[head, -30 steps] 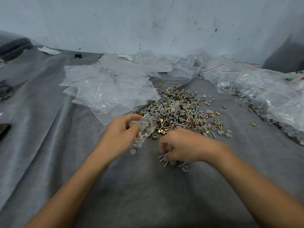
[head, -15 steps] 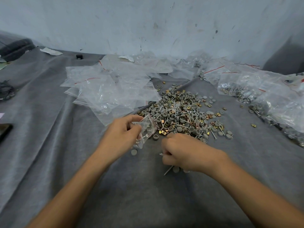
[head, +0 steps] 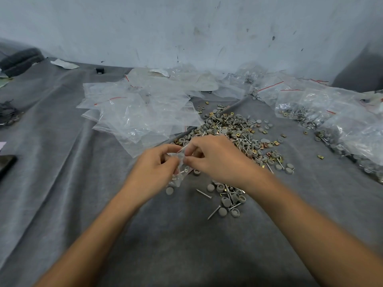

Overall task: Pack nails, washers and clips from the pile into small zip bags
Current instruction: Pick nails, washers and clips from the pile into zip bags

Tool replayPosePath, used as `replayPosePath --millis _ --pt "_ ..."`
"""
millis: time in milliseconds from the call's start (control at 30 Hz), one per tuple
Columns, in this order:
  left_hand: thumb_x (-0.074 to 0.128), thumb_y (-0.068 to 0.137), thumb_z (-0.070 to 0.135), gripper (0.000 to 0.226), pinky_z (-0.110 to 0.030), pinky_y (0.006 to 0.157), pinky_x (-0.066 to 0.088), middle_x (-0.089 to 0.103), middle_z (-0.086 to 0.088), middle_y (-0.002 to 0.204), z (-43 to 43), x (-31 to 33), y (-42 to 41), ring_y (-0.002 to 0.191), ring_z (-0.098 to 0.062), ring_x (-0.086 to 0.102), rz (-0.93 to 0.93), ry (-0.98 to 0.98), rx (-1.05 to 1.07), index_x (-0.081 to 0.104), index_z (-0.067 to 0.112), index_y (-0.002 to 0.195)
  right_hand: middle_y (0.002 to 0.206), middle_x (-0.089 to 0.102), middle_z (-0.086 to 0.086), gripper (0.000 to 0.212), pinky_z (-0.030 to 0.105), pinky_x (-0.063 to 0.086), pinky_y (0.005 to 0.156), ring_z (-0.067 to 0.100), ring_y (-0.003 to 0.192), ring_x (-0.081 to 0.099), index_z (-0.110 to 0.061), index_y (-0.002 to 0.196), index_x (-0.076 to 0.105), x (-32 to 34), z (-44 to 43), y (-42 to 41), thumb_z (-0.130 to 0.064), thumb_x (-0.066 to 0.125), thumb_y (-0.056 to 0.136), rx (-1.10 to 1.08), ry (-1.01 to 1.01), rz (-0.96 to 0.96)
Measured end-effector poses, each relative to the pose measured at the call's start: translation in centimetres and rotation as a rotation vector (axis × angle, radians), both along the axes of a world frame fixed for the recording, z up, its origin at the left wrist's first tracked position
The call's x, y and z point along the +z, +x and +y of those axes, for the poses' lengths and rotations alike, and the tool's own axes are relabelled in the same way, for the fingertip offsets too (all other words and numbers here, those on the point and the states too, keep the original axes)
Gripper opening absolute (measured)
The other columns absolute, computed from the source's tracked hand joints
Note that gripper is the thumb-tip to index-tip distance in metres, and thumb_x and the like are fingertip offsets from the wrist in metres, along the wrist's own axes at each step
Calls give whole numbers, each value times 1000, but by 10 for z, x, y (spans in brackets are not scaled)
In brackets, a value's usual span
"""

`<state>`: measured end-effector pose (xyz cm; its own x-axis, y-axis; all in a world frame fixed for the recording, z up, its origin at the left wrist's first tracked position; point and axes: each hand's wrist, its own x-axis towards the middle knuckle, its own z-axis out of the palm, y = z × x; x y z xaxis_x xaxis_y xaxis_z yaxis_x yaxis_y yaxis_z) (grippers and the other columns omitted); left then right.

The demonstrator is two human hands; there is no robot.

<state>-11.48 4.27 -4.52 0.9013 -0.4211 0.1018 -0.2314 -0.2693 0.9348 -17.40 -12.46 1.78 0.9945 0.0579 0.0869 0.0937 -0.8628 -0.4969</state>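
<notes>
left grip [head: 154, 168], right grip [head: 217, 160]: both pinch zip bag [head: 180, 165] | contents blurred, maybe nails | pile [head: 234, 129] behind

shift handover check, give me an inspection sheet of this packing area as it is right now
surface: wrinkled grey cloth
job's things: pile of nails, washers and clips at centre; smaller heap nearer the person; small zip bag, a few pieces inside; empty bags back left; filled bags at right
clutter: paper scrap and small black object by the wall; dark flat object at left edge
grippers: left hand holds the small zip bag; right hand pinches its top
cables: dark tangle far left, cannot tell what
surroundings: scuffed white wall
</notes>
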Motion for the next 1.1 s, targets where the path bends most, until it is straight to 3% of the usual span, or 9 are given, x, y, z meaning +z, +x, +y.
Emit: replayPosePath --millis 100,233,433,533,667,767,933,1100 --pt "53 79 33 23 -32 56 47 68 5 58 0 0 0 50 -4 59 -2 -10 4 67 43 95 90 73 -7 18 28 54 76 7 84 68 -24 106 69 -3 -3 -1 -34 73 92 4 122 32" --pt "53 79 32 34 -32 54 49 68 6 60 0 1 2 50 -5 59 -15 3 2 68 61 90 82 71 -11 5 16 48 62 -1 75 65 -27 93 69 -2 -17 -9 -31 72 92 -48 201 -14" --pt "52 82 33 26 -35 55 51 69 5 62 1 -3 4 52 -5 59 -2 10 8 68 44 100 78 66 -15 13 28 45 66 3 78 62 -28 85 67 -13 -26 -22 -39 73 88 85 -291 302" --pt "52 82 33 27 -33 53 50 69 5 62 0 -4 4 51 -4 58 -14 21 -1 67 42 103 80 64 -7 17 30 43 64 17 82 62 -23 80 64 -24 -19 -26 -36 68 89 99 -388 298" --pt "53 83 33 28 -33 53 50 70 6 63 2 -6 5 53 -3 60 -4 14 4 68 43 104 75 70 3 17 35 53 67 23 75 65 -15 75 65 -27 -15 -27 -28 60 87 123 -449 336" --pt "53 84 35 27 -33 54 52 70 6 65 4 -6 5 55 -4 62 -5 11 -2 68 45 104 77 69 2 18 33 47 62 20 75 64 -15 80 65 -19 -20 -26 -28 58 90 94 -366 301" --pt "53 82 34 25 -32 53 50 70 6 63 1 -3 5 51 -4 59 1 7 0 66 45 99 70 74 2 5 37 62 64 14 62 73 -19 85 63 2 -27 -25 -19 65 90 -87 179 171" --pt "54 83 33 25 -34 55 50 71 4 65 1 -4 5 54 -4 61 -16 9 -3 67 43 102 68 70 -8 7 32 56 65 4 64 66 -24 79 68 9 -13 -11 -26 72 85 -95 90 -6"
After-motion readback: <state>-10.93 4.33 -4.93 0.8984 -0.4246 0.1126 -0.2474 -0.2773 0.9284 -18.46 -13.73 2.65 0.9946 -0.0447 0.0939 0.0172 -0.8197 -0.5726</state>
